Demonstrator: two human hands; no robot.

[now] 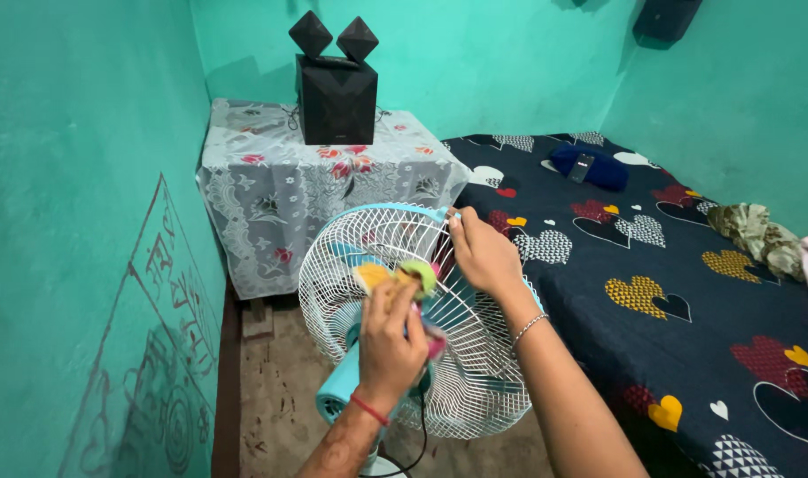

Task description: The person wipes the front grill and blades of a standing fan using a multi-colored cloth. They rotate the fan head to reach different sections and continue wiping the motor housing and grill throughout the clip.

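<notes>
Ahead of you a black speaker (336, 97) stands on a table draped in floral lace cloth (271, 199). To your right lies a bed with a heart-patterned dark sheet (687, 292), bearing a blue pillow (599, 168) and a crumpled cloth (758, 235).

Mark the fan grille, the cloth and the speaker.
fan grille (475, 389), head view, lower white wires.
cloth (419, 273), head view, green part above the left hand (389, 341).
speaker (337, 102), head view, black front.
</notes>
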